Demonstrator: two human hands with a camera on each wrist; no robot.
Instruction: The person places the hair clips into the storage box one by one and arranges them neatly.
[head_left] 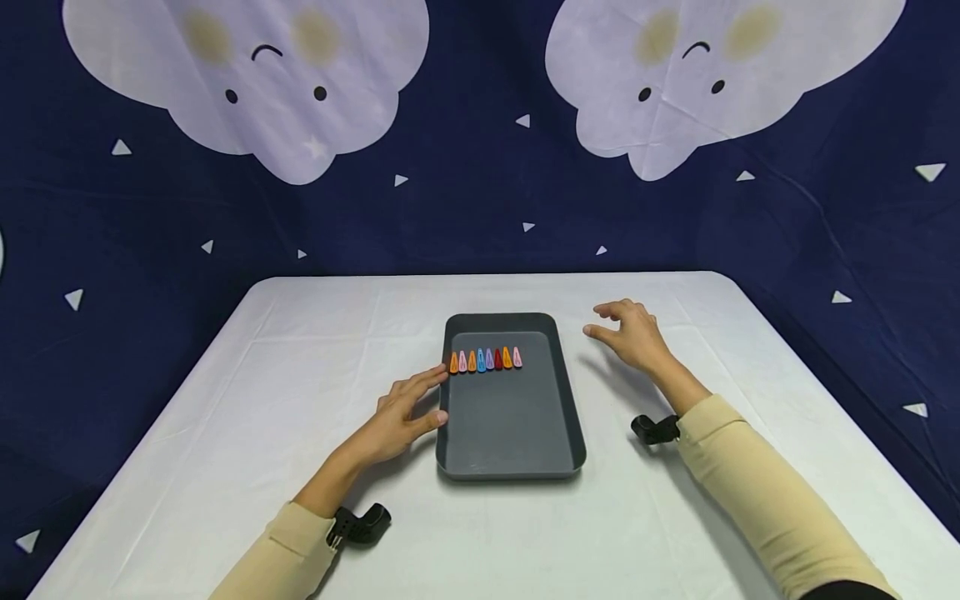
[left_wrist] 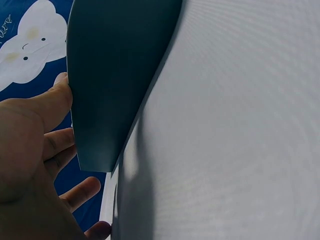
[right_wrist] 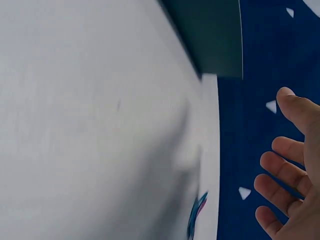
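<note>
A dark grey baking tray (head_left: 512, 433) lies lengthwise on the table. Across its far part several snap hair clips (head_left: 489, 358) stand side by side in a row, in orange, pink, blue, purple and red. My left hand (head_left: 402, 417) is at the tray's left rim, fingers extended; in the left wrist view its thumb (left_wrist: 57, 100) meets the tray's outer wall (left_wrist: 115, 75). To the right of the tray, my right hand (head_left: 633, 337) hovers over the table with fingers loosely bent and apart, holding nothing. The right wrist view shows its palm and separated fingers (right_wrist: 280, 170).
White cloth covers the table (head_left: 300, 400). A small blue and pink item (right_wrist: 196, 215) lies near the table's edge in the right wrist view; its kind is unclear. Behind hangs a navy curtain (head_left: 465, 208) with clouds. Black wrist cameras (head_left: 362, 525) sit under both forearms.
</note>
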